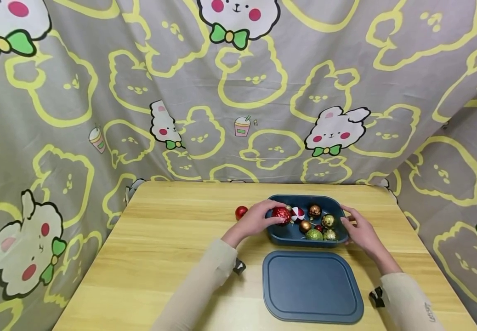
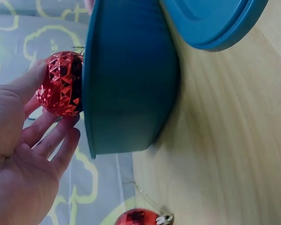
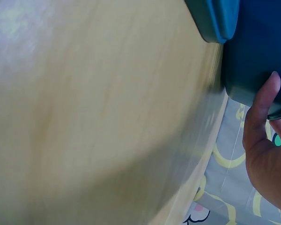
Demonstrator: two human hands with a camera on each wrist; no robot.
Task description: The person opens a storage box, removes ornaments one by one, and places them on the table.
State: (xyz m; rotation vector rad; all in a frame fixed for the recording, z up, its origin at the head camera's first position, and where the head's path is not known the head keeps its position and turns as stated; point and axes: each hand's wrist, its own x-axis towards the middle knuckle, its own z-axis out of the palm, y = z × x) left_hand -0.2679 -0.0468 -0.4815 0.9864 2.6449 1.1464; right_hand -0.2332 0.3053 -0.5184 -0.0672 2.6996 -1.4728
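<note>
"Where's the ball?"

"The shiny red, faceted round bauble (image 1: pixel 281 216) is at the left end of the dark blue, rounded rectangular box (image 1: pixel 296 241), by the rim. I can't tell whether it touches."

"And the hands?"

"The left hand (image 1: pixel 257 218) holds the bauble between thumb and fingers, spaced about its curve. The right hand (image 1: pixel 358 230) curves round the box's right end, thumb pressed on the outer wall."

"Is it heavy?"

"I'd guess light, a thin, stiff shell. It probably won't squash under a squeeze, but it could crack or dent."

"Slippery?"

"Its facets should give the fingertips some bite, though the glossy finish may slide. I'd hold it round its widest part, thumb opposite two or three fingers, and leave the cap and string alone."

"What about the box?"

"Stiff plastic, by the look of it, and probably light enough to skid, so an end wall is a sound place to steady it."

"Anything else about?"

"A smaller shiny red ball (image 1: pixel 241 212) on the pale wooden table (image 1: pixel 180 230), left of the box. It would likely roll if nudged."
</note>
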